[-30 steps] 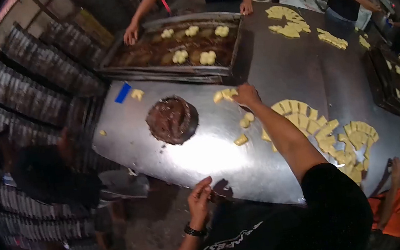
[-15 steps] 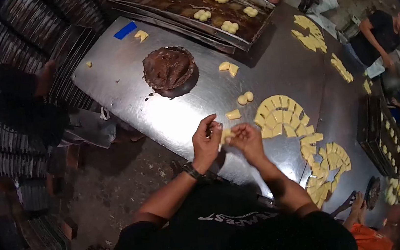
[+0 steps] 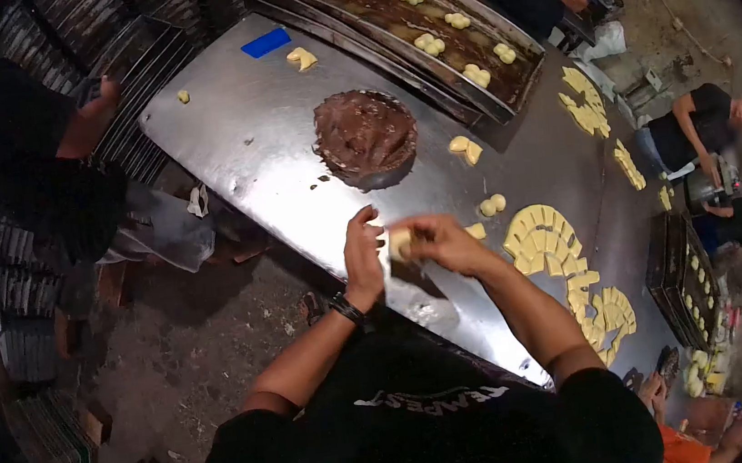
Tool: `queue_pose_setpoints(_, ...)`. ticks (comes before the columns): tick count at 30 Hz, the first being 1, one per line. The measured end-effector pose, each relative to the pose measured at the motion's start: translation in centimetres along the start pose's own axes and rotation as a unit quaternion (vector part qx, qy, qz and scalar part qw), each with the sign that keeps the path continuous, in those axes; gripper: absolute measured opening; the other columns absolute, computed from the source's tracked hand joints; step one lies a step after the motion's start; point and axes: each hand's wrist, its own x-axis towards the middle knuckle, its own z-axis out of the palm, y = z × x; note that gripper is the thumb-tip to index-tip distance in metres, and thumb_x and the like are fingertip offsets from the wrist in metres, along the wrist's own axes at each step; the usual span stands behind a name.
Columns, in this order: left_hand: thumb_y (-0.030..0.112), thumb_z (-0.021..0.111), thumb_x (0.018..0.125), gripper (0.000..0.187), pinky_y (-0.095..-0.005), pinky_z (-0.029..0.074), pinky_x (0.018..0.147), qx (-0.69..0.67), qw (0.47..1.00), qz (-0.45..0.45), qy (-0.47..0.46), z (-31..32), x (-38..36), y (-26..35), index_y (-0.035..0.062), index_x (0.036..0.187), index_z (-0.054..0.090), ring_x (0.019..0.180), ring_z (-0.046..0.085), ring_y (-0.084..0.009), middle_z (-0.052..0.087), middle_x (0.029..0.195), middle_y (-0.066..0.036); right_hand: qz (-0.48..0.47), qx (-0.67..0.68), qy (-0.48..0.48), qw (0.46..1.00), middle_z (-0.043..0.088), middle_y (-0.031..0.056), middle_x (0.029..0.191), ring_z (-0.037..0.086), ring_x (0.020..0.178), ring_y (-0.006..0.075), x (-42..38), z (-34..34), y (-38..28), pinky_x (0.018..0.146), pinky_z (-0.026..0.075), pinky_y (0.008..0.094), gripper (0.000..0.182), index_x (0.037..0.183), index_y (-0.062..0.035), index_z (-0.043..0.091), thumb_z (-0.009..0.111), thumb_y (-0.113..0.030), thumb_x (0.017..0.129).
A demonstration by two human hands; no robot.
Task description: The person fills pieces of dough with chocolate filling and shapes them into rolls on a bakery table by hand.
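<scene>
Over the near edge of the metal table (image 3: 220, 111), my left hand (image 3: 363, 255) is raised with its fingers curled, just left of a pale yellow dough piece (image 3: 401, 243). My right hand (image 3: 446, 243) has its fingers closed on that dough piece, partly blurred. Behind my hands is a bowl of brown filling (image 3: 365, 136). Two dough balls (image 3: 492, 205) touch each other beyond my right hand, and a cut dough piece (image 3: 475, 231) lies partly behind it. Rows of cut dough pieces (image 3: 541, 235) fan out to the right.
A large tray (image 3: 504, 111) with dough clusters stands at the back. A blue scraper (image 3: 265, 42) lies at the far left, near a dough scrap (image 3: 302, 58). People (image 3: 698, 126) stand behind and right; another person (image 3: 25, 170) is at left. Stacked trays (image 3: 669, 275) stand right.
The view has shifted, moving the table's contents within it. My right hand has turned across the dough piece, its palm now facing downward. My left hand's fingers have drawn away from the dough.
</scene>
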Motion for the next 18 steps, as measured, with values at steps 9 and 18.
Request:
queue_pose_setpoints(9,0.012,0.058,0.091,0.017,-0.0224,0.045,0.068,0.023,0.993,-0.096,0.066,-14.0,1.4,1.9,-0.0003,0.102,0.058,0.074,0.054,-0.0081,0.062,0.087,-0.005,-0.161,-0.539,0.182,0.806,0.064,0.0182,0.085,0.062,0.08,0.033,13.4,-0.8,0.8,0.073,0.049,0.0384,0.027,0.096,-0.0051,0.063,0.056,0.001,0.07)
queue_pose_setpoints(18,0.032,0.046,0.097,0.037,-0.0268,0.047,0.074,-0.067,0.988,-0.137,0.036,-11.4,1.1,3.5,0.001,0.115,0.055,0.082,0.058,-0.0125,0.063,0.1,-0.007,0.14,0.37,0.07,0.916,0.06,0.0091,0.111,0.058,0.089,0.0154,6.6,-1.1,0.8,0.075,0.048,0.0277,0.035,0.119,-0.005,0.053,0.057,-0.005,0.085)
